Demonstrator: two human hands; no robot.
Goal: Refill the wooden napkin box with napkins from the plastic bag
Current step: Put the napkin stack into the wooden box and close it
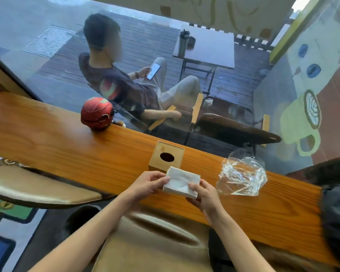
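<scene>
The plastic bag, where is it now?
In the head view, the plastic bag lies crumpled on the wooden counter, right of the napkin stack and beyond the right hand.

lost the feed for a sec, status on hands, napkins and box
Both hands, left and right, grip the napkin stack by its ends. Stack out of plastic bag, just in front of closed wooden box. Nothing in the way.

Counter (67,146): wood, visible grain, glossy varnish. Napkin box (166,156): pale wood, smooth, matt. Napkin stack (182,182): white paper, matt, soft. Bag (242,176): clear plastic film, crinkled, shiny. Helmet (97,115): red, glossy shell. Stool seat (155,242): tan, smooth, slight sheen.
</scene>
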